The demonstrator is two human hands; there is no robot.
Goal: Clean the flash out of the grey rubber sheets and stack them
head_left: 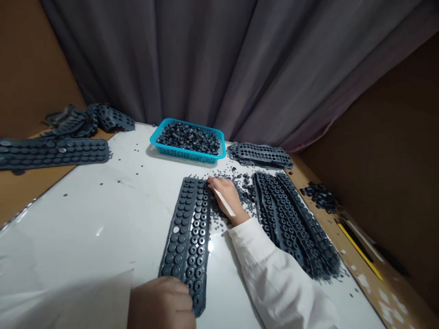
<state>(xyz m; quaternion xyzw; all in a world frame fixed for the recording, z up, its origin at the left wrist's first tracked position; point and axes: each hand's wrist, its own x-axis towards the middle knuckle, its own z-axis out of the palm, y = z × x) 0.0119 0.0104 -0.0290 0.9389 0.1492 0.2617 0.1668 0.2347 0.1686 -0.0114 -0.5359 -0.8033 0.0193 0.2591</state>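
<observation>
A dark rubber sheet [185,237] with rows of round moulded rings and discs lies lengthwise before me on the white table. My left hand [163,302] is closed at its near end, knuckles up, with the fingertips hidden. At the far right corner of the sheet, my right hand [226,195] is closed around a slim white stick-like tool [223,202]. The tool slants back across the hand, and its tip is hidden by the fingers. Small dark round bits [219,221] are scattered under and around that hand. One white dot [176,230] shows on the sheet.
A blue basket [187,155] full of small dark pieces stands at the back. More ringed sheets [291,219] lie on the right, with perforated sheets [264,154] behind. Another sheet [58,153] and crumpled scraps [89,119] are left. A yellow tool [358,246] lies far right.
</observation>
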